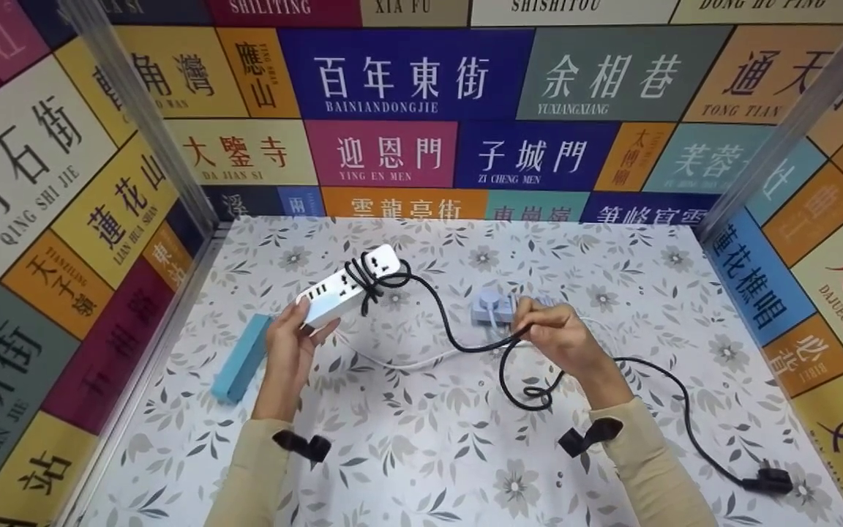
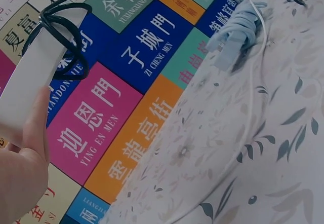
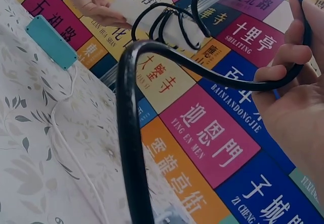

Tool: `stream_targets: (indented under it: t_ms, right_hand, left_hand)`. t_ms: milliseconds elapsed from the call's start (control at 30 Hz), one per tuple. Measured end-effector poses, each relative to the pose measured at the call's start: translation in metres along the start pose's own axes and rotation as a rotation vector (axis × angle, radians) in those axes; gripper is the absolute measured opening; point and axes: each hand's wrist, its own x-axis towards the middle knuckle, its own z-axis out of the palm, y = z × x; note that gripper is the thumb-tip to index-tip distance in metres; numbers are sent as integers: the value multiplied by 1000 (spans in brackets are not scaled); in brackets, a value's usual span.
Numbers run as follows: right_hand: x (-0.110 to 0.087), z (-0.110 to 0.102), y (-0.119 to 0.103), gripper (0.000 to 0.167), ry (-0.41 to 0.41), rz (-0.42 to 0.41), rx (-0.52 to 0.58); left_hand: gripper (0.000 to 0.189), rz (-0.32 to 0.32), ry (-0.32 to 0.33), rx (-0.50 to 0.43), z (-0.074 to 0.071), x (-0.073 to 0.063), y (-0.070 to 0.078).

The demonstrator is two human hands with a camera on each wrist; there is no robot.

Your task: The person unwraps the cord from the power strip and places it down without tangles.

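A white power strip (image 1: 330, 296) is held up by its near end in my left hand (image 1: 293, 340), its sockets facing up. Several loops of its black cord (image 1: 451, 322) are wound around the far half of the strip. From there the cord sags across to my right hand (image 1: 560, 337), which grips it between thumb and fingers. Past that hand the cord makes a loose loop and runs right to a black plug (image 1: 767, 477) on the table. In the right wrist view the fingers (image 3: 283, 57) curl around the black cord (image 3: 217, 77).
A blue power strip (image 1: 242, 359) lies at the left, with a white cord (image 1: 407, 364) running from its side across the table. Behind my right hand sits a pale blue strip (image 1: 491, 311) with cord wound around it. Sign-printed panels (image 1: 385, 154) wall the table (image 1: 407, 468).
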Motion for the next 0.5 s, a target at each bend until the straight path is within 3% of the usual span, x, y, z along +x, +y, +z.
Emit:
stream_targets:
  t_ms: [133,233,500]
  right_hand:
    - [-6,-6,-2,26,0,44,-57]
    - [-11,-8,-5,29,12,116,-159]
    - [-18,-5,-1,16,149,479,-592]
  left_hand:
    - [44,20,12,-50,0,1,4]
    - [45,29,6,-55,-1,1,6]
    - [36,51,10,-75,-5,0,8]
